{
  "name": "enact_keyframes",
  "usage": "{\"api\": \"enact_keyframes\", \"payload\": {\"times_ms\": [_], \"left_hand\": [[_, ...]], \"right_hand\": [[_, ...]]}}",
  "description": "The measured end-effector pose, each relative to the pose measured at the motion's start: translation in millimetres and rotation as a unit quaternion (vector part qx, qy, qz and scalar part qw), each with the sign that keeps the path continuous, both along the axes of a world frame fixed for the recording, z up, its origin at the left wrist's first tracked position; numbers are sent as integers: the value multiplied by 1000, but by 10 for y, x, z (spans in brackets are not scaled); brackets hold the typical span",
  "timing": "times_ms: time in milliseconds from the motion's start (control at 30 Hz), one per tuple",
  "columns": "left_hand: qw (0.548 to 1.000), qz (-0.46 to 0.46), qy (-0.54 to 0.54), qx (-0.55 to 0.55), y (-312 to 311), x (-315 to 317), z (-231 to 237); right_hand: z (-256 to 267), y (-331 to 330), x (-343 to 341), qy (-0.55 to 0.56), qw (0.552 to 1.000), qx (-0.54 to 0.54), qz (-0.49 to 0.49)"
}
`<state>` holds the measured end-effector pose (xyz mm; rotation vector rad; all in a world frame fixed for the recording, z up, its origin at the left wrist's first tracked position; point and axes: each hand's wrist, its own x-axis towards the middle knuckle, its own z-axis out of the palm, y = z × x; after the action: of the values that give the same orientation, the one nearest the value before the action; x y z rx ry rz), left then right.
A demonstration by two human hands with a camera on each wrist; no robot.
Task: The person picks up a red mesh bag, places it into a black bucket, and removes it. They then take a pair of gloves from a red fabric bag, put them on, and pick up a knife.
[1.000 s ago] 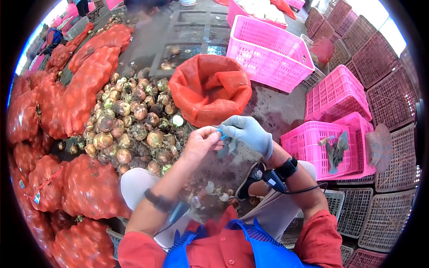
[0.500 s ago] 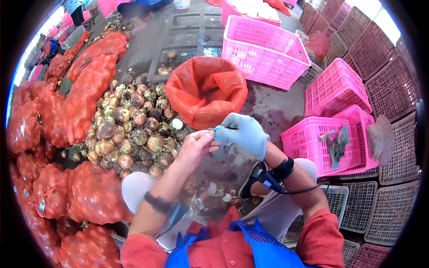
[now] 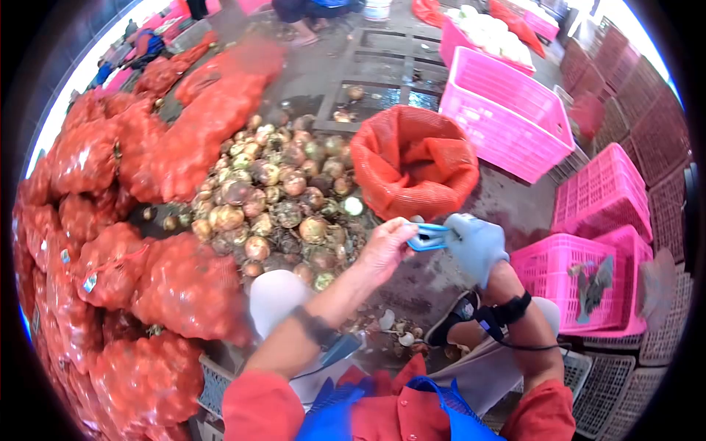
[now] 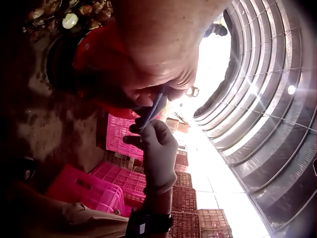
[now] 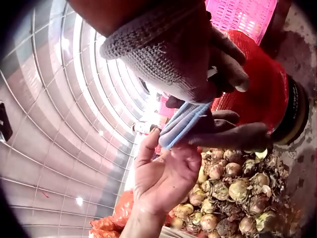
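Observation:
In the head view my bare left hand (image 3: 384,251) pinches one edge of a grey cloth piece with a blue rim, which looks like the cuff of a glove (image 3: 429,237). My right hand (image 3: 478,246), in a grey knit glove, grips the other side, so the blue rim is drawn out into a loop between the hands. In the right wrist view the blue rim (image 5: 185,124) spans from the left thumb to the gloved fingers. Both hands are just in front of an open red mesh sack (image 3: 412,165), with a heap of onions (image 3: 287,191) to the left.
Full red mesh sacks (image 3: 110,301) line the left side. A pink crate (image 3: 507,110) stands behind the open sack, and more pink crates (image 3: 603,195) are at the right, one with a grey-green glove (image 3: 594,287) draped on it. Grey crates (image 3: 610,389) are stacked beyond.
The hands have moved apart, and the blue rim, earlier bunched between the fingers, is now stretched into a loop. The head view has turned left, shifting the scene rightward.

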<state>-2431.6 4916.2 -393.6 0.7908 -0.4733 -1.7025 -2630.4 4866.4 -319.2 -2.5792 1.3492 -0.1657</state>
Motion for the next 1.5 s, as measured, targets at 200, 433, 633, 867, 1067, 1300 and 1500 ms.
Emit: {"api": "enact_keyframes", "payload": {"times_ms": [200, 433, 633, 867, 1067, 1300, 1500], "left_hand": [[985, -47, -164, 18, -3, 13, -81], [866, 102, -410, -268, 118, -79, 410], [770, 85, -539, -330, 178, -156, 201], [647, -51, -676, -348, 162, -92, 32], [669, -166, -686, -234, 166, -110, 95], [970, -173, -167, -35, -75, 6, -321], [979, -89, 92, 160, -166, 315, -286]], "right_hand": [[-179, 50, 100, -415, 864, 279, -56], [-272, -13, 99, -185, 964, 175, -74], [-287, 60, 149, -311, 905, 272, -97], [-548, 29, 41, -269, 949, 142, -83], [-4, 293, 186, -284, 893, 335, -99], [-341, 159, 84, -389, 860, 330, -10], [-103, 167, 181, -130, 990, 44, 29]]}}
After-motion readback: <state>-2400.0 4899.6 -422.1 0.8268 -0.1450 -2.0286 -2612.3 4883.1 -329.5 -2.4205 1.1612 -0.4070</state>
